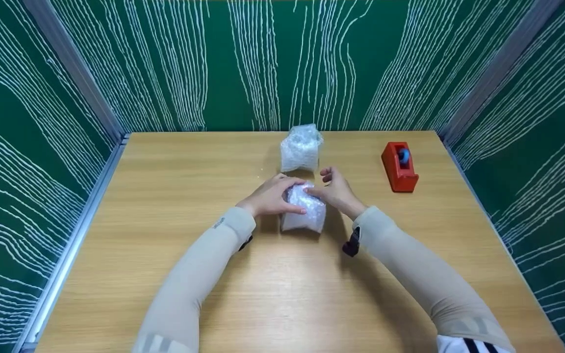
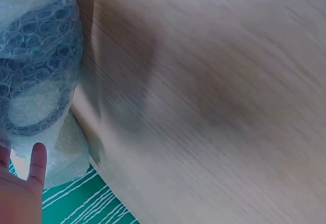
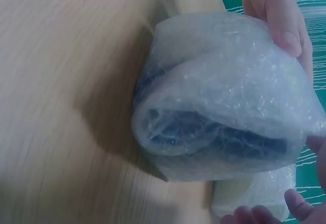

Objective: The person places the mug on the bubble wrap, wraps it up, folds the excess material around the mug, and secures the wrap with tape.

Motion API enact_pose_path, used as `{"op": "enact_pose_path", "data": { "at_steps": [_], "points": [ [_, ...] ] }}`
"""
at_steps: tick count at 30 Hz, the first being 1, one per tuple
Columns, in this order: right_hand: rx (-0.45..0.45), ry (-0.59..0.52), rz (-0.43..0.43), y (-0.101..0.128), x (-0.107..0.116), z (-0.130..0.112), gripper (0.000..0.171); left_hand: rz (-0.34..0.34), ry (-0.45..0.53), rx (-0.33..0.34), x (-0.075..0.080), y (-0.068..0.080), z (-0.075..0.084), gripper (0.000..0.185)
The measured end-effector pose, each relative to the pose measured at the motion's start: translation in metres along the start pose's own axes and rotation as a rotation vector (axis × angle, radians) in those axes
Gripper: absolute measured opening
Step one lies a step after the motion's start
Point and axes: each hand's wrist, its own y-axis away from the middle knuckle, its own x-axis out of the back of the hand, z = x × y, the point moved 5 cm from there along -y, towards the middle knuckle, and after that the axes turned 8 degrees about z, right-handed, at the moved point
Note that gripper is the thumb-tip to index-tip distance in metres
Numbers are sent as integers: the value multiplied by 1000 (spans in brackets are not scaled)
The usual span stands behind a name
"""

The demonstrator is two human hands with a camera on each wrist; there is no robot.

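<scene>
A bubble-wrapped bundle (image 1: 304, 215) stands on the wooden table in the head view. My left hand (image 1: 275, 196) grips it from its upper left side, thumb in front and fingers behind. At its upper right is my right hand (image 1: 334, 193), thumb touching the wrap while the other fingers are bent loosely and held off it. In the right wrist view the folded end of the bubble wrap (image 3: 224, 132) gapes, with dark layers inside. The bundle's contents are hidden.
Behind it, near the table's back edge, stands a second bubble-wrapped bundle (image 1: 300, 149). A red tape dispenser (image 1: 400, 169) with a blue roll sits at the back right. Green walls (image 1: 253, 63) with white wavy lines enclose the table (image 1: 165, 245) on three sides.
</scene>
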Motion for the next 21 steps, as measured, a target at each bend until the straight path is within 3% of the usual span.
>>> {"op": "enact_pose_path", "data": {
  "at_steps": [5, 14, 21],
  "points": [
    [-61, -1, -63, 1, -1, 5, 77, -20, -4, 31, 1, -2, -1, 91],
    [-107, -48, -182, 3, -2, 14, 76, -57, -77, -9, 2, -9, -1, 96],
    [-74, -98, -222, 5, 4, 15, 85, -92, -112, 20, 4, -9, 2, 102]
  ]
}}
